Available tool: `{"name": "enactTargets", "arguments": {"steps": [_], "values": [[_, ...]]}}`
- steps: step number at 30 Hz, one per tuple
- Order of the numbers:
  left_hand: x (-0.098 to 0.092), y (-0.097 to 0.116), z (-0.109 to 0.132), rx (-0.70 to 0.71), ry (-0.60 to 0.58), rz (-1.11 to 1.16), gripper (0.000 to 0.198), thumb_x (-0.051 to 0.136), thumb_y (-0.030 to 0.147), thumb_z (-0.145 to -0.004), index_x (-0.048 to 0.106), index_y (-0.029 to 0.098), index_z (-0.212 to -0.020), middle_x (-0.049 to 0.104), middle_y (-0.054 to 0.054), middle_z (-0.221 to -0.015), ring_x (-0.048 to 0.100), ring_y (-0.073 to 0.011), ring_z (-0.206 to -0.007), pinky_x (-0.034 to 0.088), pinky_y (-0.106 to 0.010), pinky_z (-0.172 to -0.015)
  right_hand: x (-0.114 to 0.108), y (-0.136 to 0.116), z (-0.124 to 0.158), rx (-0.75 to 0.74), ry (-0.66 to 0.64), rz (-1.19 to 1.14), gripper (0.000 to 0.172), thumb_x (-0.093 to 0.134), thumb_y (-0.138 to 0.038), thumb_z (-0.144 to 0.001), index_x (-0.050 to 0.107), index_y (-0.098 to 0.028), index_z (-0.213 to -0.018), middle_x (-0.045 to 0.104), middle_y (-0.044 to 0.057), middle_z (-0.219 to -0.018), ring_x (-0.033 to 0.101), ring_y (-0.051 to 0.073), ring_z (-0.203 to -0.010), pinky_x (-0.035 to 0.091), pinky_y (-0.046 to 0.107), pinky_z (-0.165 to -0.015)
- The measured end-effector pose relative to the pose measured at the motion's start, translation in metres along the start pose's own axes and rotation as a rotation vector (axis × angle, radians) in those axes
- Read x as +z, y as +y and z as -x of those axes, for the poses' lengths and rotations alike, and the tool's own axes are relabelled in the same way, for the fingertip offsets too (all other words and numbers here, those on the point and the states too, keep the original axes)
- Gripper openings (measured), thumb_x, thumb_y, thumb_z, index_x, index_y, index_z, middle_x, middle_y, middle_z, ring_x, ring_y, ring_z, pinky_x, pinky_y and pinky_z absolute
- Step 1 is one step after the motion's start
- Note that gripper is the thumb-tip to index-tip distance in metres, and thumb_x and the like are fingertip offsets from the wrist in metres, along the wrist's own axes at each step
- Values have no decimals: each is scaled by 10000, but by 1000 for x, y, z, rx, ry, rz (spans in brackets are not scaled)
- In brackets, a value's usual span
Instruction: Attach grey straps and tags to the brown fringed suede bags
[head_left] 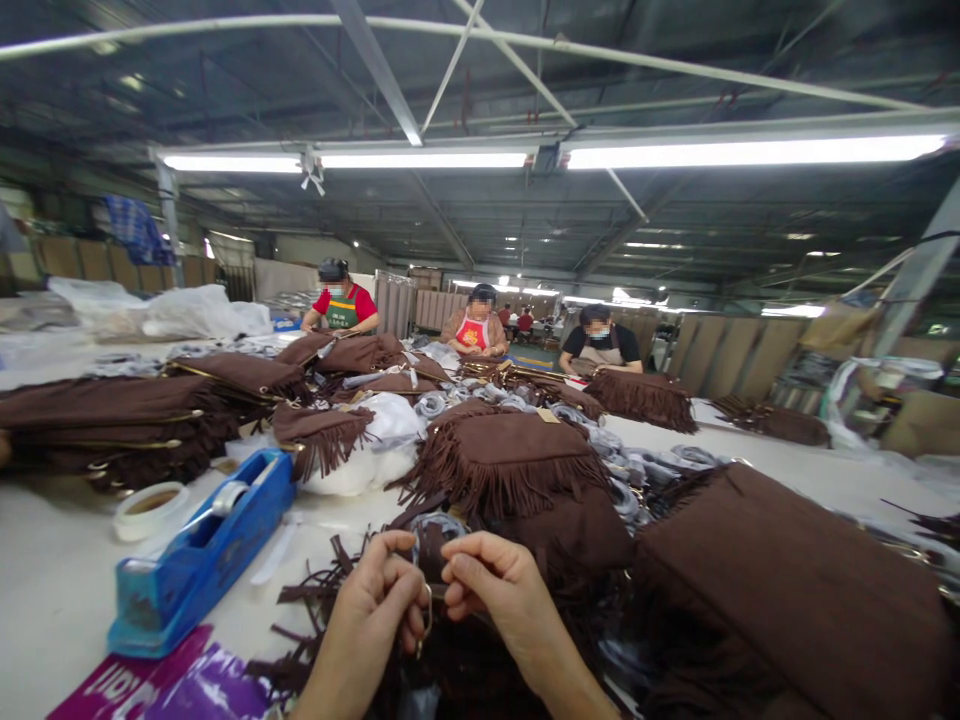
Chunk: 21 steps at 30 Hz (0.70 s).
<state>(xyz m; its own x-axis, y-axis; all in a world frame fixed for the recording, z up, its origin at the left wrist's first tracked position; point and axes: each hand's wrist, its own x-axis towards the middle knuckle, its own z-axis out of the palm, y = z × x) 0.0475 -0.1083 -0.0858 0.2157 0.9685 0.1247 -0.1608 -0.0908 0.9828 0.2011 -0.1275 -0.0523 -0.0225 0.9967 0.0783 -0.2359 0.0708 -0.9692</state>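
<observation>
In the middle front, my left hand (379,592) is closed, with a gold metal clasp (428,622) hanging at its fingertips. My right hand (501,580) faces it with thumb and forefinger pinched together; what it grips is too small to make out. Between the two hands shows a short piece of brown strap (430,552). Below them spreads dark brown fringe, partly hidden by my wrists. Just beyond my hands lies a pile of brown fringed bags (517,450), and a larger brown bag (787,590) lies to the right of my right hand.
A blue tape dispenser (202,560) stands at the left beside a tape roll (152,505). Purple plastic packaging (210,685) lies at the front left. More brown bags (112,425) are stacked farther left. Several people work across the table, among them one in a red apron (474,333).
</observation>
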Motion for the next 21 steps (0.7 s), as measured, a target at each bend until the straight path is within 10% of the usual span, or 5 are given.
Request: {"name": "enactTargets", "arguments": {"steps": [6, 21], "values": [[5, 5, 6, -35, -40, -125, 371, 626, 540, -737, 521, 186, -707, 528, 57, -504, 426, -69, -384, 315, -165, -375, 3, 2, 3, -11, -43, 38, 363, 807, -464, -636, 658, -142, -714, 674, 3, -603, 619, 110, -486, 515, 206, -469], [7, 8, 12, 146, -47, -393, 269, 529, 367, -831, 559, 179, -641, 528, 36, -567, 466, -114, -518, 357, -203, -500, 0, 17, 6, -123, -2, 239, 133, 681, -289, -757, 698, -161, -724, 639, -21, -566, 607, 120, -512, 501, 205, -518]]}}
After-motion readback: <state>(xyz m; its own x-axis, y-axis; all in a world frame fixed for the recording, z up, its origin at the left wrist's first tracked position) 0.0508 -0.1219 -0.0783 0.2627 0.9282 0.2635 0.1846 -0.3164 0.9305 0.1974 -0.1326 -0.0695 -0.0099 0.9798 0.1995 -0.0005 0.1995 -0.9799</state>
